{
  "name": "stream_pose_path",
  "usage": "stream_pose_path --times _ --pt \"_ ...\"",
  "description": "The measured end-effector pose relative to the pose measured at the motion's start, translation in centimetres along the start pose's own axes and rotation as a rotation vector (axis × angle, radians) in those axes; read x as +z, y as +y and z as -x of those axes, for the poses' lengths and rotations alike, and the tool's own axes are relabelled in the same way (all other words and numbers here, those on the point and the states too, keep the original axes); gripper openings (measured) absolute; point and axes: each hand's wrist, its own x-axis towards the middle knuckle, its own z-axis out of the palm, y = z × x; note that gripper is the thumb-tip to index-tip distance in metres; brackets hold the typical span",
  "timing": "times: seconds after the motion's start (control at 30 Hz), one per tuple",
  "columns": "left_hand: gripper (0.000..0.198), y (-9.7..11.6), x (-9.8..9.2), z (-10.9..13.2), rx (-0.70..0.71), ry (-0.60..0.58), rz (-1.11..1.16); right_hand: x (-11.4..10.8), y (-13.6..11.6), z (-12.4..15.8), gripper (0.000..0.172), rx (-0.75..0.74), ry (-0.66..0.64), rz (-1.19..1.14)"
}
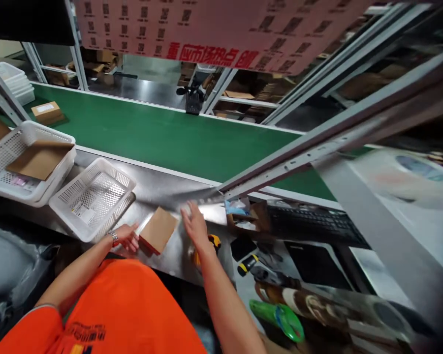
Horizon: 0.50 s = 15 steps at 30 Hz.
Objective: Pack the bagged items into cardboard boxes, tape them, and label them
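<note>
A small brown cardboard box lies on the steel worktop in front of me. My left hand rests at the box's near-left corner, fingers curled against its edge. My right hand hovers just right of the box, fingers stretched out and apart, holding nothing. It is a little blurred by motion.
Two white perforated baskets stand at the left, the far one holding a cardboard sheet. A green conveyor belt runs behind, carrying a box. At the right lie a keyboard, a yellow-black tool and a slanted metal frame.
</note>
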Motion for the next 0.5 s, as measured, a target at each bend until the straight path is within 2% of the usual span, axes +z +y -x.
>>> stream_pose_path --times 0.07,0.17,0.23,0.3,0.33,0.4,0.5 --pt "0.056 -0.3 -2.9 0.8 0.082 0.182 -0.076 2.0 0.0 0.9 0.088 -0.044 0.044 0.030" --pt "0.036 -1.2 -9.3 2.8 0.149 0.466 -0.182 6.8 -0.4 4.5 0.092 -0.049 -0.062 0.115" --pt "0.030 -2.2 -13.8 4.3 0.119 0.632 -0.233 10.2 -1.0 7.3 0.099 -0.011 -0.160 0.226" --pt "0.026 -3.2 -17.5 5.5 0.064 0.746 -0.290 12.6 -1.8 9.3 0.106 0.003 -0.213 0.347" --pt "0.024 -3.6 -18.8 5.9 0.037 0.770 -0.321 13.3 -2.1 9.8 0.109 -0.004 -0.221 0.392" --pt "0.023 -4.0 -20.2 6.0 0.001 0.746 -0.362 13.7 -2.6 10.1 0.109 -0.028 -0.214 0.434" --pt "0.038 -3.6 -20.2 5.6 -0.007 0.661 -0.367 12.4 -2.9 9.7 0.102 -0.059 -0.203 0.399"
